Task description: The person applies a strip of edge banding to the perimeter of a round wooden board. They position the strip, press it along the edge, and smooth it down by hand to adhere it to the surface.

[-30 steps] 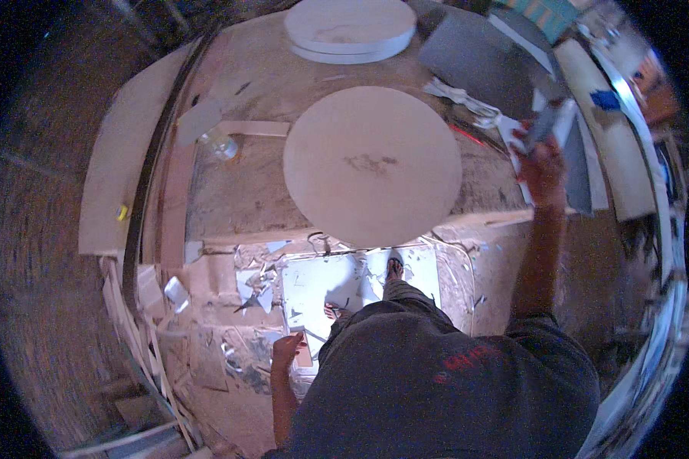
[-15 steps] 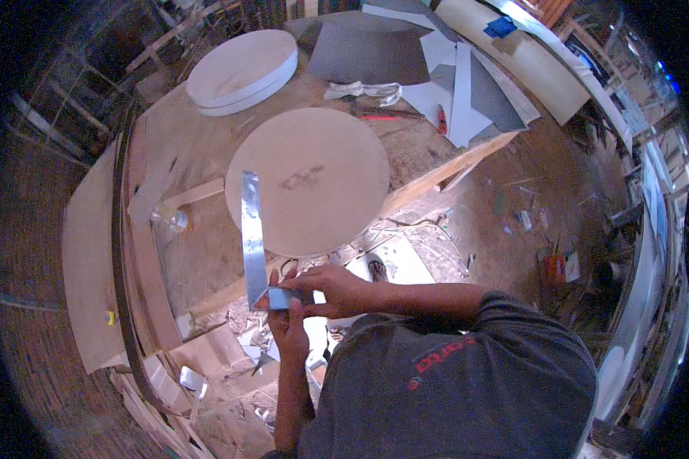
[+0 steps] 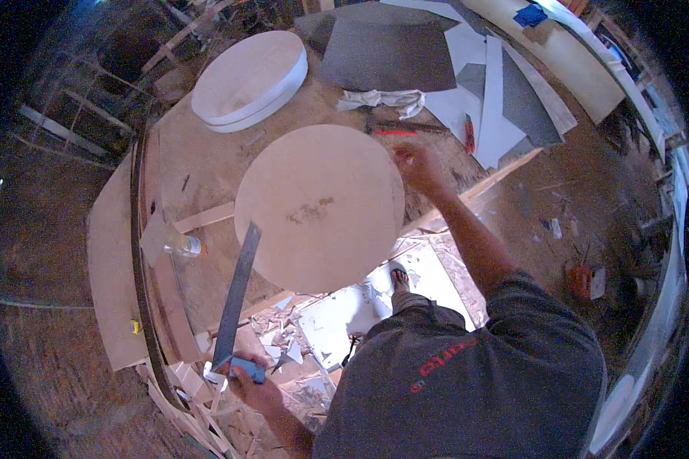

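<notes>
A stack of round white discs lies at the far left of the table, with a dark grey sheet beside it. A crumpled white cloth sits near that sheet. A clear plastic bottle lies at the left; white offcuts litter the floor

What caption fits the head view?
Left hand grips a saw; right hand reaches past a round board.

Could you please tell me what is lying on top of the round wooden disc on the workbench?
The tip of a metal square held by the left hand overlaps the round wooden disc; whatever lies beneath is hidden.
</notes>
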`<state>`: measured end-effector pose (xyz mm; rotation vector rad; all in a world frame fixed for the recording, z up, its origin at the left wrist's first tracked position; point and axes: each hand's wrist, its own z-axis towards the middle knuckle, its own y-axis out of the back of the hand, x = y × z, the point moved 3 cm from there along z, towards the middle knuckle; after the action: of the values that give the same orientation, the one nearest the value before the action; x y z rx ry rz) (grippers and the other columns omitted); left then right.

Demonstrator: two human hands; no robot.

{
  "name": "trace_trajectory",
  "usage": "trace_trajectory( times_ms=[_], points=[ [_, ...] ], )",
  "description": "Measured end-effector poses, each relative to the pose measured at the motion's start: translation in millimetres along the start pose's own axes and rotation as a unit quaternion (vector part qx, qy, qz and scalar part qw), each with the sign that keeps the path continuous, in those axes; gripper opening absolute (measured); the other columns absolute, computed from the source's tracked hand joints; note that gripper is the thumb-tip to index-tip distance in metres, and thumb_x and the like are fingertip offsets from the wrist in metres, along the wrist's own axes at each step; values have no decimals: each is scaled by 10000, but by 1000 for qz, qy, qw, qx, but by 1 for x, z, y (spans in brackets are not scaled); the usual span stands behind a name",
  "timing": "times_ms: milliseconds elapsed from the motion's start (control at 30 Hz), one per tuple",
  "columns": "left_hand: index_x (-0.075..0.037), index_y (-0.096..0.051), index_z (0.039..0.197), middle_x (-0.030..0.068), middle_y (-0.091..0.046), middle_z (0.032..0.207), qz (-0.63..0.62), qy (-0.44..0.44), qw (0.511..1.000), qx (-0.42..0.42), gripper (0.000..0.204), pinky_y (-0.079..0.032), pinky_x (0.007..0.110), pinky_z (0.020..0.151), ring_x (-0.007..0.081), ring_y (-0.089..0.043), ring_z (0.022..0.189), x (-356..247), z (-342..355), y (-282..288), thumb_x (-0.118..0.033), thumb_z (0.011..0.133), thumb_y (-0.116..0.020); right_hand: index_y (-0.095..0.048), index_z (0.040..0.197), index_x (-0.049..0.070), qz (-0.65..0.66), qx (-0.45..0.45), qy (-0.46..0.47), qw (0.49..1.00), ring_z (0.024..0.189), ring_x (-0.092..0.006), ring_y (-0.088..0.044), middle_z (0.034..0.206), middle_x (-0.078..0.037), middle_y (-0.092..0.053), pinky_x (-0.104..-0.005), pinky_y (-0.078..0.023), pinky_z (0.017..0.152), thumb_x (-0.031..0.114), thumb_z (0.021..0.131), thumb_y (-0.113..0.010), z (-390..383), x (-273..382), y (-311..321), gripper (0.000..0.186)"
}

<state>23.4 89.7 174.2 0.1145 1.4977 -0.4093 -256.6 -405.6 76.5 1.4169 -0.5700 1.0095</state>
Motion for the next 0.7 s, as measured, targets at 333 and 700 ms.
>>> trace_trajectory(
  times_ms=[333,700],
  points=[
    [-90,-564,1173,134,-641,861,87,-41,995,19,319,-483,341,537,222,-583,649,-34,4,-53,-179,880,-651,-713,1189,109,-397,86,19,914,1191,-370,-601,1218,-130,-653,-531,-513,957,248,888,-666,122,-100,-35,335],
    [-100,-550,1333,118,-657,1105,33,48,986,157,508,-551,332,600,228,-661,849,31,70,-70,-344,920,-717,-707,1073,144,-299,-93,4,950,1070,-367,-632,1077,-153,-669,-533,-504,879,207,924,-644,85,-186,6,174]
  ],
)
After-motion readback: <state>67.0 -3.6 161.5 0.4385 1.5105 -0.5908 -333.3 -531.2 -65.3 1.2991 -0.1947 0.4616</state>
